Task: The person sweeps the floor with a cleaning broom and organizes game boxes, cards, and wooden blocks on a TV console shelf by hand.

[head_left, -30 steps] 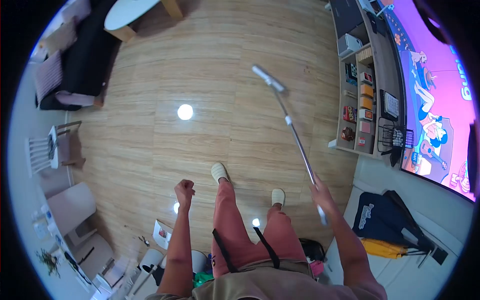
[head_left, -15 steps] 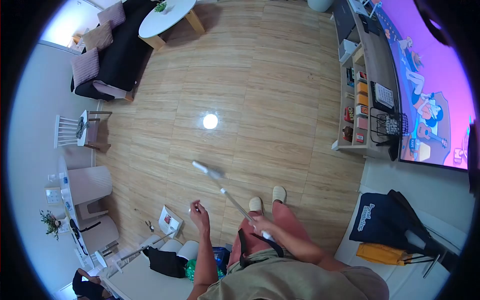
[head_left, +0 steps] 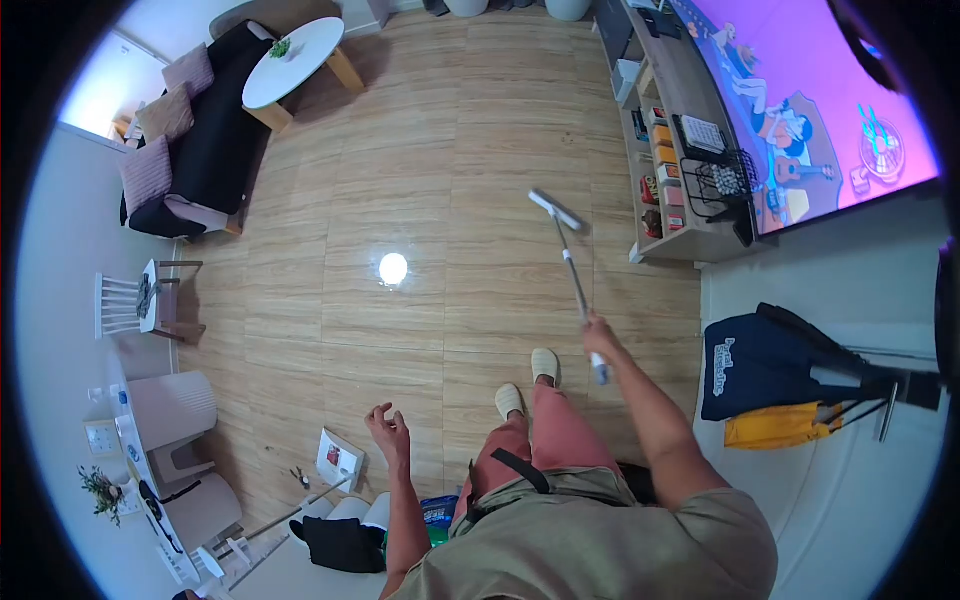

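My right hand (head_left: 598, 335) is wrapped round the handle of a long mop (head_left: 573, 270), near its lower grip end. The mop's flat white and grey head (head_left: 556, 210) rests on the wood-look floor (head_left: 400, 180), in front of the shelf unit. My left hand (head_left: 388, 430) is held out over the floor with its fingers apart and slightly curled, holding nothing. Both of my feet, in pale slippers (head_left: 545, 363), stand on the floor between my hands.
A TV cabinet (head_left: 690, 90) with shelves stands at the right, beside a large screen (head_left: 800, 120). Bags hang on the door (head_left: 780, 520). At the left are a black sofa (head_left: 215, 120), white table (head_left: 295, 62) and chairs. A white box (head_left: 340, 458) lies lower left.
The mop head has swung from near my feet toward the cabinet, to the upper right. My right hand has moved right and up with the handle. My left fingers are more spread.
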Demonstrator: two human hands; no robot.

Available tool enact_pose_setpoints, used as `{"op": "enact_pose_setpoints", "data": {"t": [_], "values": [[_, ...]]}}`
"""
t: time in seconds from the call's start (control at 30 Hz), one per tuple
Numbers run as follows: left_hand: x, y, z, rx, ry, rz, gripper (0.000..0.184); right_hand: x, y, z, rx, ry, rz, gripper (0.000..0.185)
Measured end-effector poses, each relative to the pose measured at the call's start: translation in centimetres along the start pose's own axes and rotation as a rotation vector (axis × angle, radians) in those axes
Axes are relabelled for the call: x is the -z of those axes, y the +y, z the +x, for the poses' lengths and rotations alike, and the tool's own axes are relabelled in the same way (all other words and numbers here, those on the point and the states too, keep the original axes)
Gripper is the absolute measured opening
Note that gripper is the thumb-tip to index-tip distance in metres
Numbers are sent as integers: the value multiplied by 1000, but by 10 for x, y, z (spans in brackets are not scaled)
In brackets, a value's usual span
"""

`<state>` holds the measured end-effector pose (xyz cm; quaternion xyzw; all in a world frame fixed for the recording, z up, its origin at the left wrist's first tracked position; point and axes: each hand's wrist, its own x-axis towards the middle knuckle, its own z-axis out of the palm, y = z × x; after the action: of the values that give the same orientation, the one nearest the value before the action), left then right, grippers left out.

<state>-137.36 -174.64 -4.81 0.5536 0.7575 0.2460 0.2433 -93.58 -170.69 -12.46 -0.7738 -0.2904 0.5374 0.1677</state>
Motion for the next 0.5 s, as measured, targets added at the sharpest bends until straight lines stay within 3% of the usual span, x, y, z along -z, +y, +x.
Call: {"op": "enact_pose_setpoints", "data": {"t": [0.07, 0.13, 0.17, 0.23, 0.27, 0.33, 0.43, 0.5], "values": [[-2, -16, -7, -73, 18, 11, 23, -44, 22, -2, 39, 35, -179, 53], [0, -22, -10, -146, 34, 20, 22, -89, 55, -59, 38, 7, -278, 56], [-2, -19, -9, -158, 17, 7, 22, -92, 50, -94, 2, -175, -287, 54], [-7, -10, -6, -183, -7, -20, 22, -141, 143, -85, 995, 156, -269, 45], [-12, -5, -2, -254, -5, -22, 23, -127, 128, -100, 987, 182, -274, 45], [-23, 6, 5, -348, -30, -44, 24, -82, 74, -157, -103, -799, 434, 40], [-37, 29, 12, -471, -97, -28, 21, -41, 79, -212, -176, -596, 585, 38], [-46, 55, 9, -447, -137, -65, 21, -16, 83, -237, -235, -432, 705, 36]]}}
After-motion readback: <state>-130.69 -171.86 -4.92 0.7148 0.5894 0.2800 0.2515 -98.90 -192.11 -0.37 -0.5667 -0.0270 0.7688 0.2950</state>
